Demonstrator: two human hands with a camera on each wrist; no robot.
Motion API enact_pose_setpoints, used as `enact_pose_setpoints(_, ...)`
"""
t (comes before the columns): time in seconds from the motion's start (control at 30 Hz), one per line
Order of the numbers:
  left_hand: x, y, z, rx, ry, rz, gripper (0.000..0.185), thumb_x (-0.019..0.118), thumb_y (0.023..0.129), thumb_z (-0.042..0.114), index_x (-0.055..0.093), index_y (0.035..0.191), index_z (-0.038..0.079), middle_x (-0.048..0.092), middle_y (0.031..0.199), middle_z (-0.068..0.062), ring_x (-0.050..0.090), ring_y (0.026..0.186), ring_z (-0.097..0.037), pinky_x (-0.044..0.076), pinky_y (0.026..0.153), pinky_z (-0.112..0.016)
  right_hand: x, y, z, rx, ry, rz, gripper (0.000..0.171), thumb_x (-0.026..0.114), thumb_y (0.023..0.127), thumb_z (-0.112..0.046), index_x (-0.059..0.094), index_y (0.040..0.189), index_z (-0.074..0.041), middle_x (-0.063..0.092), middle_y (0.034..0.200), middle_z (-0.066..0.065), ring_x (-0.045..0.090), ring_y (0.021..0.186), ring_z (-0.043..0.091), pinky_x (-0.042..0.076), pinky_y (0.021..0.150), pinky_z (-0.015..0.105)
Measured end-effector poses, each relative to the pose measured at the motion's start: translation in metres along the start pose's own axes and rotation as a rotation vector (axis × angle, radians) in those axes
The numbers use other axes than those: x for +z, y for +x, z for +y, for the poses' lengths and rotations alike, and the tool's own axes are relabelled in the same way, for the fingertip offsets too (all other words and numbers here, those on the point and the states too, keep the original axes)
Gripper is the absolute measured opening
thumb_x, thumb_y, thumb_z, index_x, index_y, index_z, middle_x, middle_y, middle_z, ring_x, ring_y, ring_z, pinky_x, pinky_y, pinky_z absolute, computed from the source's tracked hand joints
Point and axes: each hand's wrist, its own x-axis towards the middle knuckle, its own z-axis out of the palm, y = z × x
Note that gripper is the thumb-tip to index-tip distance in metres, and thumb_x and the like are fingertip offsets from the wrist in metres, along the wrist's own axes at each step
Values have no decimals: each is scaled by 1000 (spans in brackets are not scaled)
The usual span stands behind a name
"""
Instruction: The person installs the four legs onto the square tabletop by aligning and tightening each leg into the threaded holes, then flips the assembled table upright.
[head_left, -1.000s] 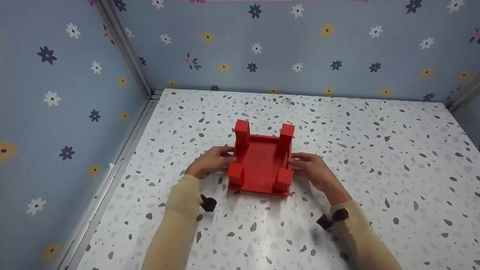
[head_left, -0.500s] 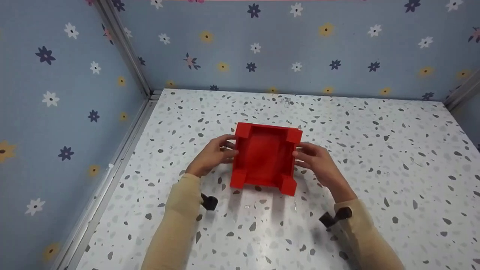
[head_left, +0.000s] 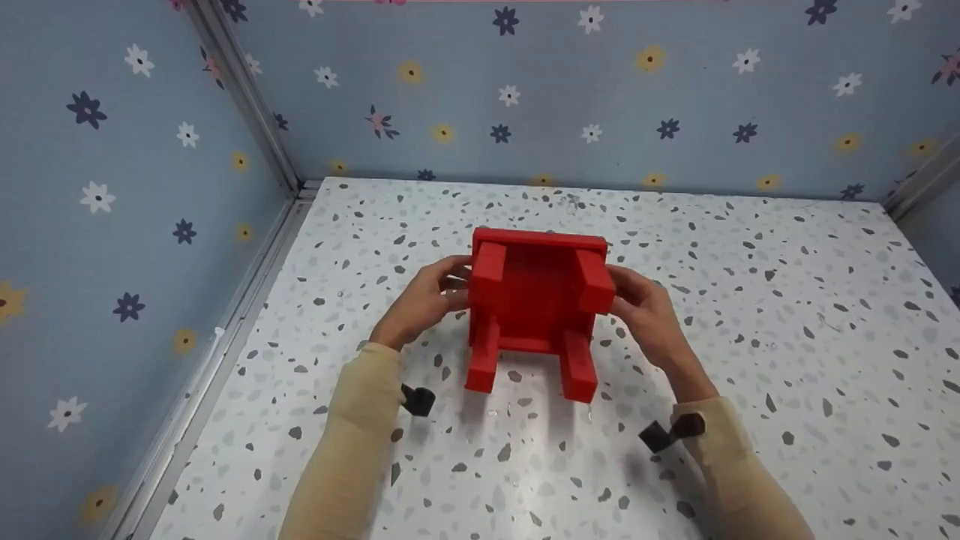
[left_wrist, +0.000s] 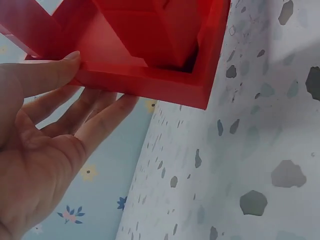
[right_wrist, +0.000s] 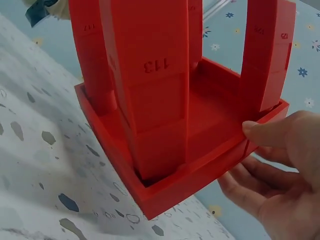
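Held up off the speckled table [head_left: 750, 315], near its middle: a small red stool [head_left: 536, 300], tipped on edge with the seat turned toward the far wall and all four legs pointing back at the camera, the two lower legs reaching down close to the tabletop. Gripped from both sides. Left hand [head_left: 424, 304] on the left edge of the seat, thumb [left_wrist: 47, 75] pressed on the rim and fingers [left_wrist: 102, 117] spread flat behind the seat board, pinching it between them. Right hand [head_left: 645, 315] mirrored on the right edge, thumb [right_wrist: 270, 132] on the rim and fingers [right_wrist: 245, 192] fanned under the seat, likewise clamping the board. Number 113 stamped on one leg [right_wrist: 156, 64] in the right wrist view. Beige sleeves [head_left: 352, 442] on both forearms, with small black mounts [head_left: 416, 400] at the wrists. Blue flowered wallpaper [head_left: 637, 97] on the far and left walls, and a metal strip [head_left: 247, 97] running up the far left corner.
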Motion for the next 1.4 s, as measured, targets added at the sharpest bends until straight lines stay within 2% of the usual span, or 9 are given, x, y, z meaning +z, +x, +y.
enact_pose_setpoints(0.13, -1, -2, 3, 77, 38, 7, 54, 62, 90, 10, 46, 139, 21, 56, 126, 0, 54, 118, -19, 50, 97, -37, -2, -1, -4, -62, -40, 23, 45, 62, 93, -18, 52, 136, -12, 59, 129, 8, 57, 114, 19, 51, 92, 24)
enact_pose_setpoints(0.27, -2, -3, 4, 194, 78, 22, 51, 64, 89, 8, 49, 136, 20, 58, 125, -1, 55, 116, -17, 48, 99, -38, -5, -2, -8, -154, -31, 15, 47, 63, 92, -14, 50, 137, -10, 58, 129, 10, 56, 115, 19, 51, 92, 24)
enact_pose_setpoints(0.43, -2, -4, 9, 321, 62, 11, 46, 65, 87, 2, 53, 130, 15, 61, 120, -5, 57, 114, -19, 48, 99, -37, -9, -3, -13, -277, -42, 0, 49, 62, 91, -6, 49, 137, -8, 58, 129, 11, 56, 115, 20, 51, 92, 24)
enact_pose_setpoints(0.53, 0, -6, 12, 350, 36, 3, 46, 63, 87, -3, 53, 129, 10, 61, 119, -9, 57, 114, -21, 48, 99, -37, -10, -3, -15, -310, -61, 0, 49, 63, 90, -5, 49, 137, -9, 58, 128, 10, 56, 114, 19, 50, 94, 24)
enact_pose_setpoints(0.67, 2, -8, 14, 356, 6, 9, 45, 59, 86, -9, 52, 129, 5, 58, 120, -14, 56, 114, -24, 47, 100, -36, -12, -5, -18, -341, -64, 4, 49, 64, 89, -1, 50, 135, -6, 57, 128, 11, 55, 115, 20, 49, 96, 26)
enact_pose_setpoints(0.87, 5, -11, 13, 391, -14, 14, 47, 56, 84, -16, 52, 126, 5, 55, 122, -12, 54, 116, -23, 47, 100, -32, -12, -8, -23, -400, -50, 13, 46, 65, 85, 6, 55, 129, -4, 59, 122, 12, 56, 116, 24, 48, 99, 29)
enact_pose_setpoints(1.03, 6, -13, 14, 447, 39, 65, 45, 56, 83, -16, 54, 119, 8, 56, 119, -6, 54, 116, -19, 47, 99, -33, -12, -9, -27, -485, -99, 14, 47, 64, 83, 11, 57, 127, -3, 61, 120, 12, 56, 114, 23, 49, 97, 29)
enact_pose_setpoints(1.2, 7, -15, 17, 511, 107, 108, 40, 60, 83, -13, 55, 113, 13, 56, 115, -1, 53, 116, -16, 48, 98, -37, -11, -11, -38, -579, -106, 6, 45, 63, 78, 20, 56, 120, 6, 60, 113, 14, 57, 108, 21, 51, 94, 30)
enact_pose_setpoints(1.4, 10, -13, 15, 621, 139, 130, 38, 62, 83, -13, 56, 113, 11, 55, 117, -4, 53, 116, -15, 48, 98, -34, -5, -15, -51, -670, -147, 30, 43, 62, 74, 25, 55, 115, 14, 59, 113, 20, 58, 109, 20, 50, 94, 27)
